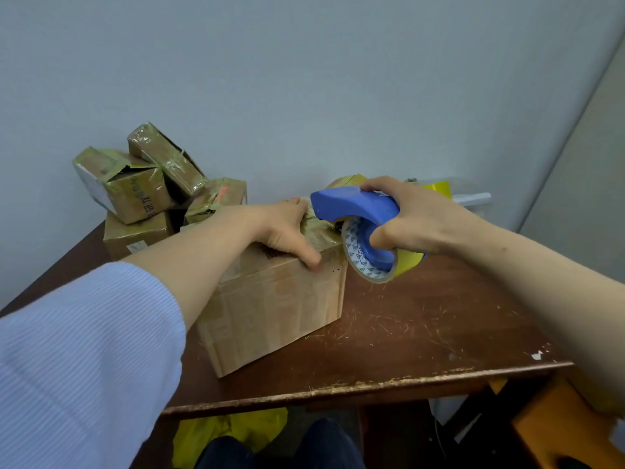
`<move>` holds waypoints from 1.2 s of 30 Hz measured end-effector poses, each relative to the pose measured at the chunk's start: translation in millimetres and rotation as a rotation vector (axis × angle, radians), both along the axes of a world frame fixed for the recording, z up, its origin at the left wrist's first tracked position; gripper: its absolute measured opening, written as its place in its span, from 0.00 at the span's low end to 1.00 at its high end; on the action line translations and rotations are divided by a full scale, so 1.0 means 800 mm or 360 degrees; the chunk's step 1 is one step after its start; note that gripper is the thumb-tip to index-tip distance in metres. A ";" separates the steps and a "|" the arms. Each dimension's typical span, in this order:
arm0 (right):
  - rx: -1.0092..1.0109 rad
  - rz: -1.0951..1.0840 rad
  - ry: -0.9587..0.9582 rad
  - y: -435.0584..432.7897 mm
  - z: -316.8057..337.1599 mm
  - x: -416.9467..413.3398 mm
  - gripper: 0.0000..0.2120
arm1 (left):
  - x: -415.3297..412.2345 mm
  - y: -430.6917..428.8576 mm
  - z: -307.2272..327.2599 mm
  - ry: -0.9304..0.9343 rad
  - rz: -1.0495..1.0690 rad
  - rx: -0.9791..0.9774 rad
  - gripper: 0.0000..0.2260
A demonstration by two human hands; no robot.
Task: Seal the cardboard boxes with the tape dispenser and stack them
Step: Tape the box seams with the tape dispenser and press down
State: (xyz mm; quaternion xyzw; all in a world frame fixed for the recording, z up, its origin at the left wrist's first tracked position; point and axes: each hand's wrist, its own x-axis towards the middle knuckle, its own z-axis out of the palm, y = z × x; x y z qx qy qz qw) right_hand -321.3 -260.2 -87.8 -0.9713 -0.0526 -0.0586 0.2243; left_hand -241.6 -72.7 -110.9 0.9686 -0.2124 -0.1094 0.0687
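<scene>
1. The cardboard box (pixel 277 313) is sitting on the scratched wooden table (pixel 422 333), one corner turned towards the person, so its top is lying within easy reach of both arms.
2. The left hand (pixel 284 231) is pressing down on the box's top, fingers laid flat towards the far edge and thumb resting down the near face. I take it to be holding the flaps shut and stopping the box from sliding.
3. The right hand (pixel 416 218) is gripping the blue tape dispenser (pixel 355 204), its fingers curled under the handle and the yellow tape roll (pixel 372 262) hanging below. The dispenser's nose is meeting the box's top at its right-hand edge. It could be starting a strip or finishing one; I cannot tell which.
4. The two hands are working close together, the dispenser's nose just beside the left fingertips.
5. A pile of taped boxes (pixel 145 187) is leaning untidily at the back left against the wall, probably finished ones put out of the way.
6. By my reckoning sealing is under way on this box, and it is not yet stacked.
</scene>
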 end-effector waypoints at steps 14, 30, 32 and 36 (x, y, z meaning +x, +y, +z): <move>-0.0121 0.0041 -0.0001 -0.042 -0.046 -0.077 0.44 | 0.003 -0.003 0.002 -0.0024 0.0052 0.0109 0.50; -0.0343 0.0051 0.0172 -0.043 -0.061 -0.080 0.44 | 0.016 -0.023 0.007 0.0091 0.0039 0.0264 0.49; -0.0443 0.0069 0.0213 -0.042 -0.050 -0.070 0.44 | 0.017 -0.026 0.006 0.0099 0.0054 0.0270 0.49; -0.0395 0.0094 0.0235 -0.047 -0.034 -0.054 0.46 | 0.021 -0.027 0.006 0.0102 0.0080 0.0268 0.48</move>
